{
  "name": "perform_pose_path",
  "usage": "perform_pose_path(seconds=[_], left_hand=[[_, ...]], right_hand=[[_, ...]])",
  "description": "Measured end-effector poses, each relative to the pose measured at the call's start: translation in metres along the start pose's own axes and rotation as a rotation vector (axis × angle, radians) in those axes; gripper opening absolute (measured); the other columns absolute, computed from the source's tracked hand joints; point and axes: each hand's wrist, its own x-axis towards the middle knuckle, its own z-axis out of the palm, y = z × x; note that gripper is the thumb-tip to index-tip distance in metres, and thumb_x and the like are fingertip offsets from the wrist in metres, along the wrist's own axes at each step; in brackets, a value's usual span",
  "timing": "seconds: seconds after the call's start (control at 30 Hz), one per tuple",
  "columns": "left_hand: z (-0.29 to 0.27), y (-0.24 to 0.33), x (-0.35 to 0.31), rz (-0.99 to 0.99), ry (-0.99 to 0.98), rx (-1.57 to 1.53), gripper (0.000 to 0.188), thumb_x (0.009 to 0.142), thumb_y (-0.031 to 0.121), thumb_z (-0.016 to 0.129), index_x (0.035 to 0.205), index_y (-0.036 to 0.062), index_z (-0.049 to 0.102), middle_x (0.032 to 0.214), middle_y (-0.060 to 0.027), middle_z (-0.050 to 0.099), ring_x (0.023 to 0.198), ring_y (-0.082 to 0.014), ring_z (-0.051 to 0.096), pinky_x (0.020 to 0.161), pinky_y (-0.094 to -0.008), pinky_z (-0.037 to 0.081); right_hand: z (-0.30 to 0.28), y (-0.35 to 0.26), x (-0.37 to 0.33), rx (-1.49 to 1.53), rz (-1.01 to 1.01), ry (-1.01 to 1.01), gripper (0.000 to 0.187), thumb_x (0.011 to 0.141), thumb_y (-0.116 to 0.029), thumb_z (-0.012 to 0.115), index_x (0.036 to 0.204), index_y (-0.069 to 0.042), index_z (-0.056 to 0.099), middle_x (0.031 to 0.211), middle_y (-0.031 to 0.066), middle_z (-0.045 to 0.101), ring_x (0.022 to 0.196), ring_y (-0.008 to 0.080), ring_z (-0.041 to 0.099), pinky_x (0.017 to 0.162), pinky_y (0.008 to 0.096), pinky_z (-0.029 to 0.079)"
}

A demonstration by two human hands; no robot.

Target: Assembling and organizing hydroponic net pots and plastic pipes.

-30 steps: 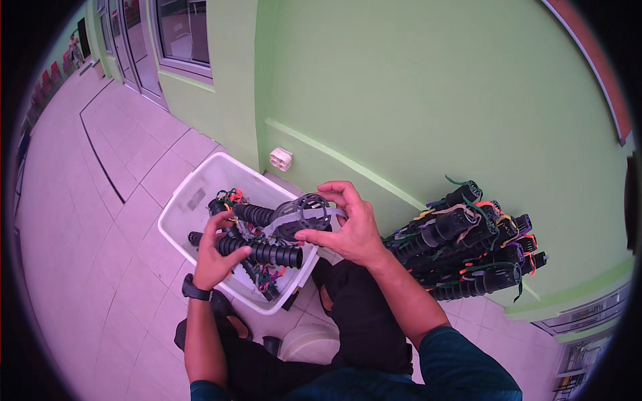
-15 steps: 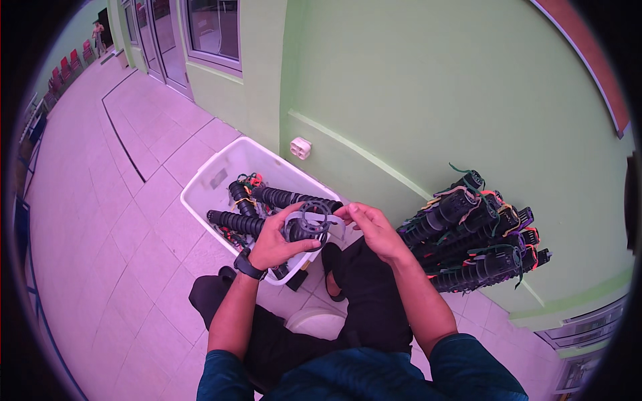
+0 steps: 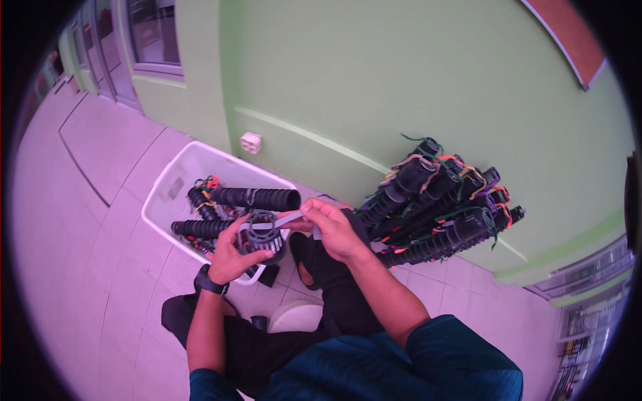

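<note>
My left hand (image 3: pixel 231 259) is closed around a black plastic cylinder with slots in its side (image 3: pixel 269 247), held upright over the near right end of a white plastic bin (image 3: pixel 155 187). A pale grey flat strip (image 3: pixel 289 219) crosses the cylinder's open top. Its free end is pinched in the fingers of my right hand (image 3: pixel 333 230), just right of the cylinder. Behind my hands, a black ribbed hose (image 3: pixel 257 198) lies across the bin. Another ribbed hose (image 3: pixel 197 228) rests left of my left hand. Where the strip is fixed inside the cylinder, I cannot tell.
To the right, several black ribbed hoses (image 3: pixel 435 207) with coloured ties stand bunched against the green wall (image 3: pixel 414 80). A white socket box (image 3: pixel 251 142) is on the wall behind the bin. A round pale object (image 3: pixel 295 317) sits between my legs on the tiled floor.
The whole view has shifted, so bin and hoses appear further left. The strip now stretches straighter from the cylinder to my right hand, which grips its end.
</note>
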Motion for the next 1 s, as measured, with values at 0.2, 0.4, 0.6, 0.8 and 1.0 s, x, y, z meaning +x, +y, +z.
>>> perform_pose_path(seconds=[0.2,0.4,0.6,0.8,1.0], left_hand=[[-0.001,-0.009,0.004,0.180,0.079,0.262,0.072,0.062,0.019,0.089,0.123,-0.0020,0.057,0.114,-0.0119,0.062,0.107,-0.0218,0.060,0.096,-0.0356,0.046],[0.043,0.005,0.013,0.332,0.054,0.209,0.075,0.064,0.037,0.088,0.121,-0.0016,0.058,0.112,-0.0133,0.061,0.105,-0.0238,0.060,0.095,-0.0365,0.047],[-0.002,0.006,0.012,0.022,0.126,0.276,0.050,0.078,0.014,0.079,0.122,0.0000,0.059,0.105,-0.0124,0.066,0.099,-0.0196,0.063,0.092,-0.0333,0.049],[-0.049,-0.020,0.007,0.108,0.274,0.439,0.038,0.082,0.006,0.072,0.118,-0.0025,0.060,0.102,-0.0120,0.067,0.096,-0.0182,0.064,0.090,-0.0329,0.049],[-0.071,-0.034,0.001,0.034,0.337,0.459,0.038,0.083,0.006,0.072,0.118,-0.0016,0.060,0.101,-0.0110,0.066,0.094,-0.0177,0.063,0.088,-0.0324,0.050]], right_hand=[[0.026,0.016,-0.019,-0.485,-0.279,0.076,0.058,0.089,-0.029,0.072,0.132,-0.009,0.039,0.128,0.0152,0.056,0.118,0.0255,0.058,0.096,0.0415,0.047],[0.018,-0.014,-0.054,-0.679,-0.309,0.300,0.076,0.077,-0.020,0.083,0.140,-0.003,0.044,0.116,0.0106,0.064,0.107,0.0153,0.061,0.097,0.0326,0.046],[-0.064,-0.127,-0.119,-0.842,-0.724,0.830,0.070,0.084,-0.005,0.071,0.143,0.000,0.035,0.117,0.0122,0.061,0.103,0.0175,0.062,0.092,0.0319,0.050],[-0.177,-0.233,-0.153,-1.002,-0.654,1.130,0.063,0.080,-0.010,0.069,0.137,-0.001,0.044,0.108,0.0110,0.063,0.093,0.0164,0.063,0.084,0.0298,0.052],[-0.252,-0.288,-0.102,-1.201,-0.474,1.049,0.057,0.076,-0.020,0.074,0.127,-0.002,0.057,0.103,0.0116,0.067,0.090,0.0172,0.065,0.081,0.0302,0.053]])
